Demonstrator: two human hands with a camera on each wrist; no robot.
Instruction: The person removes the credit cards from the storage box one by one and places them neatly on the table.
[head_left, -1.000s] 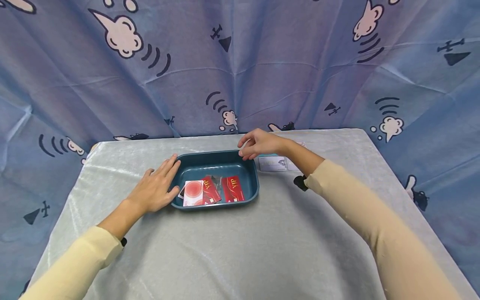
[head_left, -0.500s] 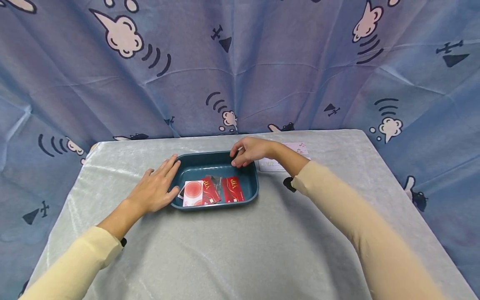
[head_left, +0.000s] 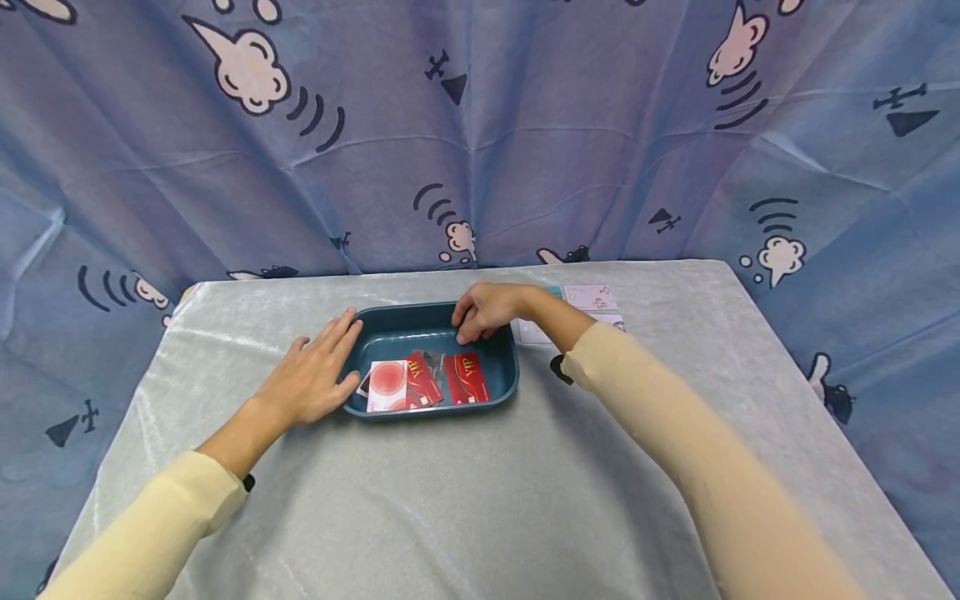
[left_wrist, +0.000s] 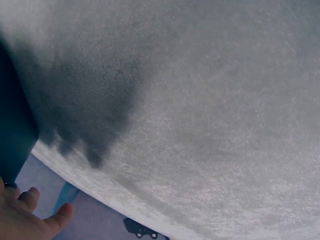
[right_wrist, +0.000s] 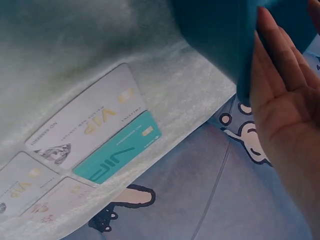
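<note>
A dark teal tray (head_left: pixel 427 412) lies on the covered table with several cards inside. Among them are a white card with a red circle (head_left: pixel 387 382), a red VIP card (head_left: pixel 466 377) and another red VIP card (head_left: pixel 422 382), plus a dark translucent piece (head_left: pixel 433 364). My left hand (head_left: pixel 307 379) rests with spread fingers against the tray's left end. My right hand (head_left: pixel 486 310) reaches over the far right corner, fingertips inside the tray. In the right wrist view its fingers look fairly straight along the tray wall, their tips partly hidden; no held card shows.
Right of the tray, cards lie side by side on the table: a white VIP card (right_wrist: pixel 95 117), a teal VIP card (right_wrist: pixel 120 147), another white VIP card (right_wrist: pixel 22 182) and a pale pink card (right_wrist: pixel 57 200). A patterned blue curtain (head_left: pixel 525 167) hangs behind the table's far edge.
My right hand has moved left and down from above the tray's far right corner to inside it, uncovering more of the cards on the table. The left hand has stayed in place.
</note>
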